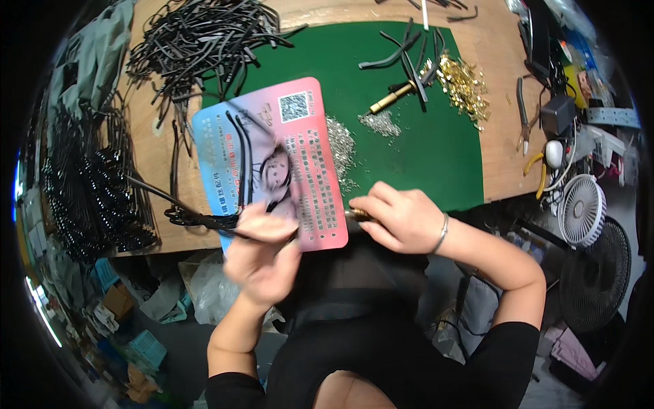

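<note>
Bare wooden counter (pixel 504 136), matt green mat (pixel 422 157), glossy printed card (pixel 313 163), shiny brass bits (pixel 463 85), silvery metal bits (pixel 340 146), black plastic strips (pixel 197 41)

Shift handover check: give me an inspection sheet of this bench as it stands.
Surface: wooden bench with a green mat; a pink and blue printed card lies on the mat's near corner.
Job's things: thin black strip at the left hand, brass-tipped tool in the right hand.
Clutter: heap of black strips, silver bits, gold bits, second brass tool, pliers.
Hands: left hand blurred, fingers at the strip; right hand closed on the tool.
Cables: tangled wires at the right edge.
Surroundings: fans, bundled black parts left, boxes on the floor.
</note>
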A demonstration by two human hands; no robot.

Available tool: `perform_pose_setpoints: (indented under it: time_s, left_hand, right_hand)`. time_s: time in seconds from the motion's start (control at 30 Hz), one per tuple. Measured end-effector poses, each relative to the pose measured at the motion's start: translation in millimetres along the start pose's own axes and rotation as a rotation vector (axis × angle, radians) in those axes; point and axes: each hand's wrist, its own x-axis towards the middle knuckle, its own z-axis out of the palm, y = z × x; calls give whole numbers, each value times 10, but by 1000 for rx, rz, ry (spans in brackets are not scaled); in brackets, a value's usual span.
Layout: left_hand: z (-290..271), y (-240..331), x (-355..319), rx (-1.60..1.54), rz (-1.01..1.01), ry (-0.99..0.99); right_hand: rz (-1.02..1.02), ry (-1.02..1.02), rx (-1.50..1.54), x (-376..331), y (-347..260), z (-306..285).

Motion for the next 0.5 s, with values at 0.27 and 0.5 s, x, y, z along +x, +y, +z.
perform_pose_setpoints:
  time_s: [0.27,0.5]
  left_hand:
    - [-871,889,-287,339,-813,-252]
    - [-699,267,66,838,-190,-314]
  right_hand:
    - [90,8,140,36,15,-38]
    - [72,-7,78,55,2,-43]
